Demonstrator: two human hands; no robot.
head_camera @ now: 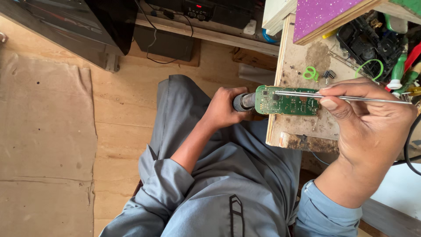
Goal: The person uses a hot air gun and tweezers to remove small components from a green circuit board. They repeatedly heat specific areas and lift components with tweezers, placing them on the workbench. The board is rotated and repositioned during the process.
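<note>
Your left hand grips the dark cylindrical tool handle at the edge of the green printed circuit board on the stained wooden bench — your right hand pinches thin steel tweezers over it. Keep both wrists braced — tips low, steady.

One circuit board (green), one tweezers

green circuit board lies flat at the bench edge under thin metal tweezers.
</note>
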